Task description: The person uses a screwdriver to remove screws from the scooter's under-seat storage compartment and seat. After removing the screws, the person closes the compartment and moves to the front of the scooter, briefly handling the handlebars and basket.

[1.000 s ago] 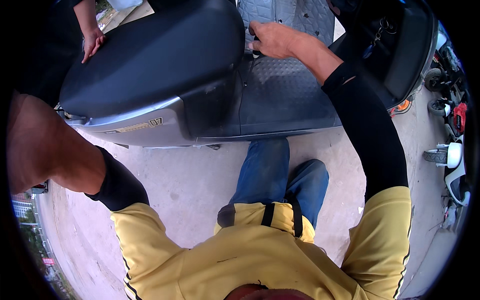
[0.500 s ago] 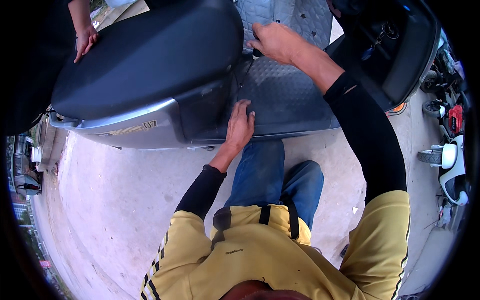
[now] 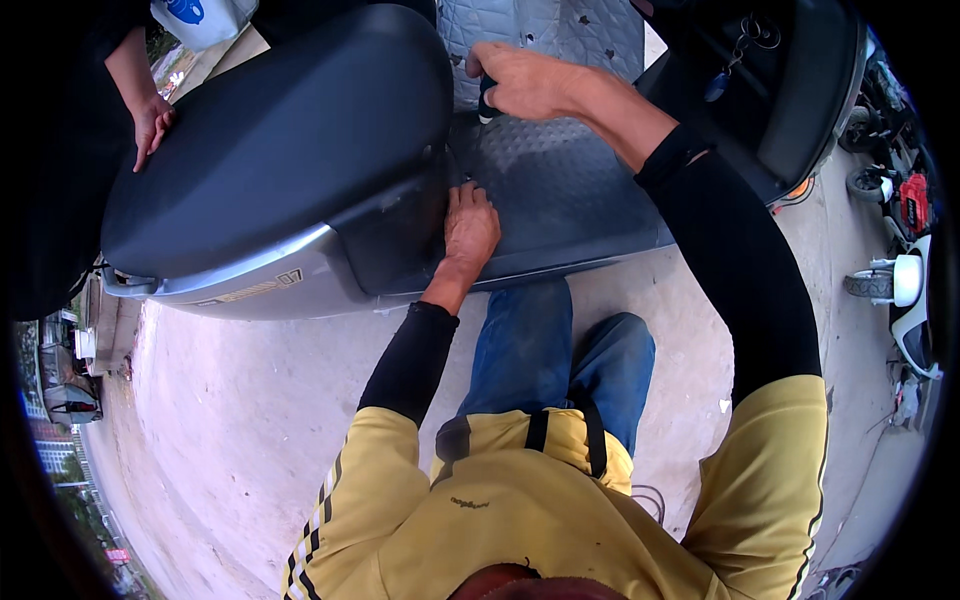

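- One ground [image 3: 230, 400], pale, lies under everything.
- One scooter [image 3: 250, 290], grey and black, stands across the upper part of the view, its seat end to the left.
- At least two parked scooters [image 3: 908, 280], one white and one partly red, stand at the right edge of the ground.
- One black seat [image 3: 290, 130] tops the scooter's left part.
- One textured footboard [image 3: 570, 190] runs right from below the seat.
- One quilted grey cover [image 3: 590, 40] hangs beyond the footboard's far edge.
- One white bag [image 3: 212, 28] with blue print is past the seat's far left side.
- Three hands show. The right hand [image 3: 525, 82] grips a tool above the footboard's far, seat-side corner. The left hand [image 3: 470, 228] has its fingertips at the footboard's seat-side edge; whether they pinch anything, I cannot tell. A co-worker's hand [image 3: 152, 125] rests on the seat's left edge, holding nothing visible.
- One dark-handled tool [image 3: 487, 105] sits in the right fist, partly hidden.
- One blue fob [image 3: 717, 87] hangs from a ring near the scooter's front end.
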The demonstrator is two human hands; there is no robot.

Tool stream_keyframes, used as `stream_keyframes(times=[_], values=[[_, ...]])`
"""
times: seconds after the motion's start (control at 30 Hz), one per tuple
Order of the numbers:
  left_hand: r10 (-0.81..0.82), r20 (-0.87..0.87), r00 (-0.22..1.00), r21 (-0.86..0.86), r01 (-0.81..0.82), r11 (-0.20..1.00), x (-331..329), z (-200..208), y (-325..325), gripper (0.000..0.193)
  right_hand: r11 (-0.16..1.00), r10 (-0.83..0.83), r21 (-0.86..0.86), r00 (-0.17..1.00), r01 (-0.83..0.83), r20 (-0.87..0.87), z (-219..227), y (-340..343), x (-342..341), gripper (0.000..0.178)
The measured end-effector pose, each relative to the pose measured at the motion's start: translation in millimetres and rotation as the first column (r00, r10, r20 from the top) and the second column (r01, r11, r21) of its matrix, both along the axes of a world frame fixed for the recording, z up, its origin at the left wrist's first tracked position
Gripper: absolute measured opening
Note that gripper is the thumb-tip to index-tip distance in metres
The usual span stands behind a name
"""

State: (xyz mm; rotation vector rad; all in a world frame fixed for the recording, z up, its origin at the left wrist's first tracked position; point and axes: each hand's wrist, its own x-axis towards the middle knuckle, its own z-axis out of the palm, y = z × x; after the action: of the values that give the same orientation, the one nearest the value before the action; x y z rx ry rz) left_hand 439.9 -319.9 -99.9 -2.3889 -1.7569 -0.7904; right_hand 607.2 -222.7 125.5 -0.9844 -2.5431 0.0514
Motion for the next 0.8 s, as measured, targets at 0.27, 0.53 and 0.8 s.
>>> stream_keyframes(times=[0.27,0.53,0.8], values=[[0.045,-0.029,0.999,0.010,-0.045,0.999,14,-9,7,0.030,0.980,-0.130,-0.129,0.980,0.150,0.152,14,-8,12,0.037],[0.147,-0.054,0.988,0.087,-0.142,0.986,41,-2,12,0.031,0.888,-0.273,-0.284,0.913,0.360,0.304,34,-4,27,0.039],[0.113,-0.172,0.979,0.053,-0.106,0.993,43,7,11,0.022,0.956,-0.121,-0.249,0.981,0.158,0.154,22,-4,32,0.035]])
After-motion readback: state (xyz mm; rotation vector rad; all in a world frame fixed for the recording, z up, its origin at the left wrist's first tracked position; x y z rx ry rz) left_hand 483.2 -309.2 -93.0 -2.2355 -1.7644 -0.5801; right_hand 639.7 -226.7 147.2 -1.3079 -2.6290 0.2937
